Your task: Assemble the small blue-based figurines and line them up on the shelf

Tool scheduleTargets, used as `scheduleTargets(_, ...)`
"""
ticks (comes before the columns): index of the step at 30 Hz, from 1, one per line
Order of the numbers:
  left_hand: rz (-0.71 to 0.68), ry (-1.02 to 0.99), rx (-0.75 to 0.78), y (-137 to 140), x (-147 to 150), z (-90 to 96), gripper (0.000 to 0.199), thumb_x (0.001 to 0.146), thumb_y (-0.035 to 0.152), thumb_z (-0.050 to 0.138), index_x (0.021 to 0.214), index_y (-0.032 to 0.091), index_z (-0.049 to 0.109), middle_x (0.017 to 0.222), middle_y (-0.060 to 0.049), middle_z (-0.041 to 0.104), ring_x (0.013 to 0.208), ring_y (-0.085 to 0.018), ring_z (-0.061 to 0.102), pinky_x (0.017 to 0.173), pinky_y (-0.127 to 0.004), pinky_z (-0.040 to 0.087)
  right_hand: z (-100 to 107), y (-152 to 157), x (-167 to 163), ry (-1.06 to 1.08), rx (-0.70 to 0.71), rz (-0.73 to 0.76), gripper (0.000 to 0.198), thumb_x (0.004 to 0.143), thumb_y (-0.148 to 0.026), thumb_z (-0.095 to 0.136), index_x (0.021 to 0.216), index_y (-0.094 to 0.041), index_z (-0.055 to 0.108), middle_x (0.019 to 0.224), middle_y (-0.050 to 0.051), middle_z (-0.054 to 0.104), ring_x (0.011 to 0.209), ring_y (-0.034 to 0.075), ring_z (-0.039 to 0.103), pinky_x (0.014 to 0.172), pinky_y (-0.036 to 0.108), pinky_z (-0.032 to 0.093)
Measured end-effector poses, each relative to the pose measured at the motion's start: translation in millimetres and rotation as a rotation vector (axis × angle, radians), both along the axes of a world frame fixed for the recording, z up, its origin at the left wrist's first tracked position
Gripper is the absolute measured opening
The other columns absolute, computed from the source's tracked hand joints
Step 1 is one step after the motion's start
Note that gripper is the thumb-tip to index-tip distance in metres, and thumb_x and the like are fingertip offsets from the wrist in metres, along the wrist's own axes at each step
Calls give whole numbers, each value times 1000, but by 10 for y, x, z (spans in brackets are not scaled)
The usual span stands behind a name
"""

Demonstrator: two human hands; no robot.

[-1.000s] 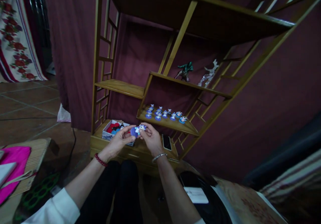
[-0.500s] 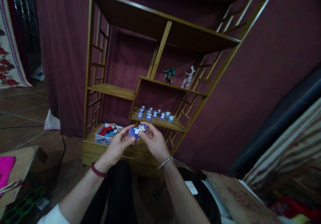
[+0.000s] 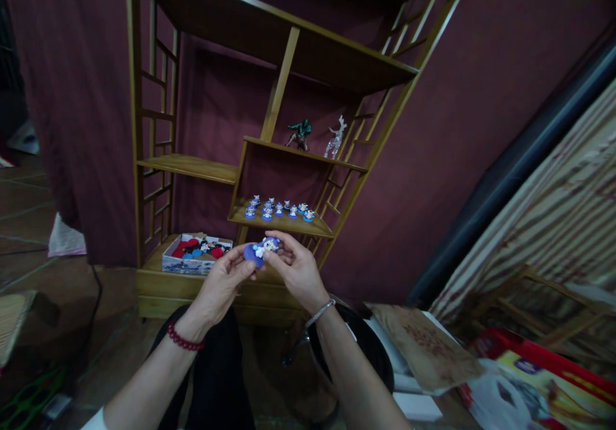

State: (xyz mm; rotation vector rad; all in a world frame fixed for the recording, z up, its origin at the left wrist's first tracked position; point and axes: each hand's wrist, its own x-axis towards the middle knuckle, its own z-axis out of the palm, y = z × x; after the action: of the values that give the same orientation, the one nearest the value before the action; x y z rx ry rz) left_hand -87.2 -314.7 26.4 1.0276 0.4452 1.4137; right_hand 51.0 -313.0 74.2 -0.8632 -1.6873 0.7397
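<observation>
Between my two hands, in front of the shelf unit, is a small purple and white figurine [image 3: 267,246] tilted on its side, its purple round base toward the left. My left hand [image 3: 231,273] pinches the base, while my right hand [image 3: 294,264] grips the head end. Beyond them, several similar figurines [image 3: 279,209] stand in rows on a low shelf [image 3: 283,223]. A patterned box [image 3: 185,265] to the left of my hands holds red, blue, black and white pieces.
The wooden shelf unit [image 3: 269,99] stands against a dark red curtain. A green figure [image 3: 301,133] and a clear deer figure [image 3: 335,138] occupy a higher shelf. At lower right are a black round stool [image 3: 378,353], a brown bag [image 3: 423,343] and a red box [image 3: 572,378].
The view has turned to the right, so the shelf unit appears farther left and more of the lower right shows. Both hands keep hold of the figurine, which has barely moved.
</observation>
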Motion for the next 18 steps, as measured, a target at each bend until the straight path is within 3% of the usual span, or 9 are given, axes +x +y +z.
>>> scheduleTargets(18, -41, -45, -43, -2, 114, -109, 36, 66, 30, 68, 99, 17, 61, 74, -2, 61, 66, -11, 55, 61, -21, 42, -46, 14, 118, -124, 47, -45, 33, 72, -27, 59, 105, -22, 58, 87, 0, 61, 69, 10, 57, 64, 20, 49)
